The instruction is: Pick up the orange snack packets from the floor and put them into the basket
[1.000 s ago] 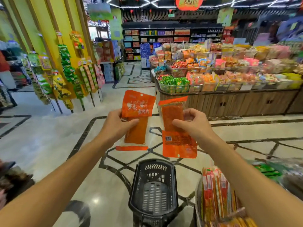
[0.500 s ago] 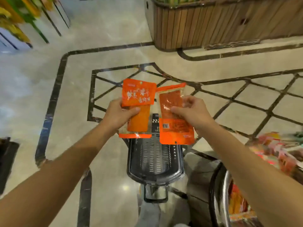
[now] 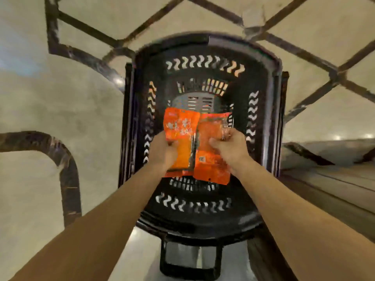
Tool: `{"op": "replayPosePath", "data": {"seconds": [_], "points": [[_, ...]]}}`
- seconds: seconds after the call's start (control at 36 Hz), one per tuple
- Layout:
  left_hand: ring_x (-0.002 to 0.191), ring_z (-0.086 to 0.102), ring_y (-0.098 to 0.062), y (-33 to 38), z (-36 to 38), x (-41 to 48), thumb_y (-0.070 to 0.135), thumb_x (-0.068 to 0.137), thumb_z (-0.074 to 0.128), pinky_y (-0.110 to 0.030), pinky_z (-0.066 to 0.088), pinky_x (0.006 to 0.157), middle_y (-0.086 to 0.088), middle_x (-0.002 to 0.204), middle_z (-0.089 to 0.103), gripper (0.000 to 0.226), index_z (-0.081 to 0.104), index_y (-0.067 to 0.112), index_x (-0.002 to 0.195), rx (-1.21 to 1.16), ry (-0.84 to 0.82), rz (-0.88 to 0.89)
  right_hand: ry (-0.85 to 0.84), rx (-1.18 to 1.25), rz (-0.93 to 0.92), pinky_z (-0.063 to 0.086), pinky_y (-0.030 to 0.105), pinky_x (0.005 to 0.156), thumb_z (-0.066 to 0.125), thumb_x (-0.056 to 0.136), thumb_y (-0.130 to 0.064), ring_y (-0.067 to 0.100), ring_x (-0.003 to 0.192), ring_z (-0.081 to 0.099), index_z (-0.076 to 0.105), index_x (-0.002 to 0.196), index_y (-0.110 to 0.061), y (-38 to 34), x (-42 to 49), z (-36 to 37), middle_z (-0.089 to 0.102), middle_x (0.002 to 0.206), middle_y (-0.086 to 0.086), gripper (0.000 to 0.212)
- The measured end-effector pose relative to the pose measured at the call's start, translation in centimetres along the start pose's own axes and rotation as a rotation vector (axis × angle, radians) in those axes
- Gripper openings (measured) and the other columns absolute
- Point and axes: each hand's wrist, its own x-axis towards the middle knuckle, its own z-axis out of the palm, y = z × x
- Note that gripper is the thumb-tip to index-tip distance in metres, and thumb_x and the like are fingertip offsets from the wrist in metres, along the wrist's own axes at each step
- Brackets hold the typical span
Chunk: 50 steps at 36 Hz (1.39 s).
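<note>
A black plastic basket (image 3: 265, 110) with slotted walls stands on the floor right below me. Both my hands are down inside its opening. My left hand (image 3: 162, 151) grips an orange snack packet (image 3: 180, 128) with white lettering. My right hand (image 3: 231, 148) grips a second orange snack packet (image 3: 211, 165) that shows a barcode label. The two packets are side by side and touch at their inner edges, above the basket's perforated bottom. Whether they touch that bottom I cannot tell.
The floor (image 3: 60, 102) is pale polished stone with dark inlaid lines in a diamond pattern. The basket's handle (image 3: 188, 260) juts toward me at the bottom. A low pale ledge or base (image 3: 334, 163) runs along the right side.
My view has tilted down from the shop shelves to straight over the basket. Both hands have lowered the packets from above the basket into its opening, and the packets are closer together.
</note>
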Motion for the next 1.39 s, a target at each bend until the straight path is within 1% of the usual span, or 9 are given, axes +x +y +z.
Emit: {"op": "replayPosePath", "data": {"seconds": [0.11, 0.25, 0.31, 0.39, 0.56, 0.69, 0.89, 1.11, 1.39], "points": [[0.106, 0.066, -0.035, -6.0, 6.8, 5.6, 0.017, 0.084, 0.063, -0.045, 0.052, 0.092, -0.017, 0.111, 0.071, 0.028, 0.069, 0.012, 0.111, 0.085, -0.007, -0.118, 0.046, -0.049, 0.098, 0.057, 0.052, 0.084, 0.076, 0.064, -0.018, 0.032, 0.088, 0.072, 0.065, 0.069, -0.021, 6.3, 5.5, 4.1, 0.075, 0.087, 0.01, 0.013], [0.107, 0.065, -0.032, -9.5, 12.1, 9.9, 0.01, 0.088, 0.059, -0.036, 0.049, 0.085, -0.019, 0.111, 0.071, 0.024, 0.07, 0.007, 0.109, 0.1, -0.038, -0.199, 0.036, -0.118, 0.183, 0.057, 0.031, 0.073, 0.067, 0.085, 0.002, 0.015, 0.072, 0.067, 0.067, 0.079, -0.008, 10.1, 10.5, 6.4, 0.07, 0.069, -0.001, 0.012], [0.104, 0.067, -0.03, -10.1, 13.1, 10.8, 0.01, 0.088, 0.06, -0.032, 0.047, 0.078, -0.016, 0.108, 0.072, 0.022, 0.07, 0.007, 0.107, 0.089, -0.041, -0.208, 0.0, -0.162, 0.204, 0.056, 0.029, 0.07, 0.065, 0.086, 0.001, 0.025, 0.08, 0.066, 0.069, 0.102, 0.002, 10.6, 11.3, 6.6, 0.072, 0.096, 0.017, 0.017], [0.099, 0.066, -0.019, -11.0, 14.0, 11.6, 0.012, 0.087, 0.06, -0.026, 0.046, 0.074, -0.005, 0.103, 0.072, 0.022, 0.069, 0.008, 0.106, 0.042, -0.027, -0.26, -0.055, -0.195, 0.268, 0.047, 0.024, 0.059, 0.061, 0.091, -0.003, 0.021, 0.085, 0.056, 0.061, 0.124, 0.002, 11.3, 11.9, 6.6, 0.065, 0.122, 0.021, 0.033], [0.121, 0.055, -0.034, -10.2, 12.1, 11.0, 0.011, 0.081, 0.056, -0.039, 0.046, 0.102, -0.016, 0.131, 0.056, 0.053, 0.044, 0.006, 0.132, 0.073, -0.024, -0.349, 0.035, -0.298, 0.317, 0.05, 0.037, 0.093, 0.066, 0.088, -0.015, 0.032, 0.111, 0.062, 0.047, 0.13, -0.007, 11.0, 11.2, 6.2, 0.065, 0.118, 0.016, 0.046], [0.103, 0.064, -0.032, -6.3, 7.3, 7.2, 0.014, 0.085, 0.057, -0.03, 0.048, 0.082, -0.011, 0.108, 0.07, 0.032, 0.06, 0.016, 0.116, 0.212, -0.079, -0.112, 0.008, -0.502, 0.093, 0.047, 0.036, 0.094, 0.06, 0.087, -0.017, 0.036, 0.116, 0.06, 0.054, 0.124, -0.009, 5.3, 6.9, 3.8, 0.067, 0.118, 0.017, 0.038], [0.1, 0.068, -0.029, 5.8, -6.2, -0.8, 0.034, 0.081, 0.059, -0.044, 0.056, 0.084, -0.005, 0.103, 0.073, 0.029, 0.066, 0.025, 0.107, 0.434, -0.105, 0.26, -0.155, -0.967, -0.417, 0.055, 0.047, 0.089, 0.052, 0.086, -0.022, 0.037, 0.111, 0.063, 0.052, 0.125, -0.018, -11.6, -3.5, 0.4, 0.066, 0.118, 0.014, 0.039], [0.099, 0.063, -0.03, 17.6, -30.0, -18.7, 0.019, 0.087, 0.059, -0.044, 0.054, 0.086, -0.011, 0.111, 0.066, 0.031, 0.061, 0.014, 0.118, 0.47, 0.207, 0.516, -0.116, -1.26, -0.923, 0.051, 0.039, 0.076, 0.053, 0.093, -0.025, 0.033, 0.107, 0.06, 0.048, 0.131, -0.016, -34.7, -26.1, -3.5, 0.059, 0.119, 0.011, 0.039], [0.112, 0.058, -0.026, 21.1, -54.6, -47.3, 0.031, 0.092, 0.055, -0.042, 0.049, 0.095, -0.005, 0.128, 0.059, 0.04, 0.053, 0.021, 0.13, 0.518, 0.678, 0.423, -0.049, -1.233, -1.481, 0.048, 0.035, 0.077, 0.052, 0.094, -0.026, 0.031, 0.111, 0.06, 0.048, 0.132, -0.02, -52.2, -58.3, -3.9, 0.059, 0.125, 0.008, 0.039]]}}
